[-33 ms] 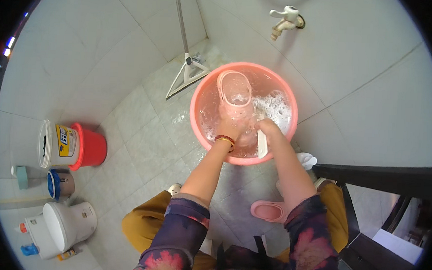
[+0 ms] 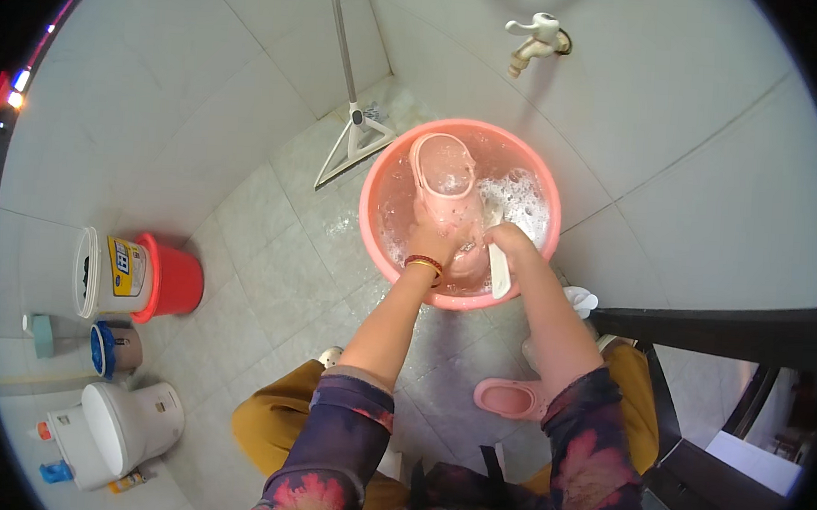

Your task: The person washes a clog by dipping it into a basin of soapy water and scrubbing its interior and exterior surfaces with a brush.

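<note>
A pink clog (image 2: pixel 447 178) lies tilted in soapy water inside a round pink basin (image 2: pixel 368 221). My left hand (image 2: pixel 434 242), with a red and yellow bracelet at the wrist, is closed on the clog's near part. My right hand (image 2: pixel 512 245) grips a brush with a white handle (image 2: pixel 500 276), beside the clog. The brush head is partly hidden by foam and my fingers. White suds (image 2: pixel 522 206) float along the basin's right side. A second pink clog (image 2: pixel 509 399) rests on the floor below the basin.
A floor squeegee (image 2: pixel 352 146) leans behind the basin's left. On the wall above is a tap (image 2: pixel 537 42). At left stand a white bucket (image 2: pixel 103 271), a red bucket (image 2: pixel 174 280), a small bin (image 2: pixel 117 349) and a toilet (image 2: pixel 127 430). A dark door frame (image 2: pixel 710 326) is at right.
The brush handle and my right hand have shifted very slightly to the right. My left hand keeps its hold on the clog.
</note>
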`<state>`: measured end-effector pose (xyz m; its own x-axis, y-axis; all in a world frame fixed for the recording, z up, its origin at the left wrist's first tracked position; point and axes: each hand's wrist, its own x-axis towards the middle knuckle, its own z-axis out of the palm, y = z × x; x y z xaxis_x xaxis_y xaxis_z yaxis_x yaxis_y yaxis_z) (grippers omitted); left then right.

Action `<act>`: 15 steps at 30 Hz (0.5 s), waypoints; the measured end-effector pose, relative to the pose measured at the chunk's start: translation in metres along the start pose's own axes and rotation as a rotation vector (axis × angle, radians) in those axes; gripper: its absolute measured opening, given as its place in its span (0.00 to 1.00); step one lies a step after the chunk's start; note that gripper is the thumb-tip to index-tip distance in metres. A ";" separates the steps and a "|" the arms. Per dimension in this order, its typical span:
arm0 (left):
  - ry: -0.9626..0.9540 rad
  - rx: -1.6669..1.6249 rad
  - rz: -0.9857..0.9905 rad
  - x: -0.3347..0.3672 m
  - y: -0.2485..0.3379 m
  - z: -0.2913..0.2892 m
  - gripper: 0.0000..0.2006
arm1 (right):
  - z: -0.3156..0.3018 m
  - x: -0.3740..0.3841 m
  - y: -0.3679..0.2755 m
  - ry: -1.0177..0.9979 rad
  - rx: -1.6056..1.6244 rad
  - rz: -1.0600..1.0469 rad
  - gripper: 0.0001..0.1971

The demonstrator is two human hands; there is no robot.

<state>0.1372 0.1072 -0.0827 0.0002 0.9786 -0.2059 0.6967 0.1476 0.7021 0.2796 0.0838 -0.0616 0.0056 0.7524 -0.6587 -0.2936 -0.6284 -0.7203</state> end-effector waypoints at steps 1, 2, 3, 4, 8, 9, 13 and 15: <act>0.060 -0.014 -0.071 -0.007 0.014 -0.003 0.40 | -0.008 -0.012 -0.008 0.015 0.000 -0.023 0.14; 0.065 -0.018 -0.052 -0.009 0.020 -0.007 0.40 | -0.016 -0.018 -0.011 0.041 -0.107 -0.018 0.13; -0.001 -0.081 -0.028 -0.010 0.024 -0.013 0.40 | -0.023 -0.024 -0.014 0.069 -0.213 -0.012 0.12; -0.067 -0.142 -0.004 -0.011 0.028 -0.018 0.39 | -0.028 -0.027 -0.021 0.048 -0.267 0.030 0.14; -0.356 -0.462 -0.146 -0.009 0.006 -0.033 0.31 | -0.014 -0.065 -0.028 -0.015 -0.115 -0.012 0.16; -0.372 -0.468 -0.132 -0.019 0.022 -0.035 0.31 | -0.024 -0.071 -0.031 0.006 -0.114 -0.020 0.16; -0.543 -0.620 -0.421 -0.029 0.031 -0.058 0.28 | -0.029 -0.097 -0.055 -0.105 0.117 -0.160 0.20; -0.853 -1.054 -0.458 -0.029 0.022 -0.074 0.27 | -0.018 -0.111 -0.063 -0.121 0.115 -0.156 0.21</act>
<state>0.1000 0.0932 -0.0110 0.6117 0.4882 -0.6226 -0.0953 0.8267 0.5545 0.3150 0.0358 0.0531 -0.0536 0.8611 -0.5055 -0.4052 -0.4815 -0.7772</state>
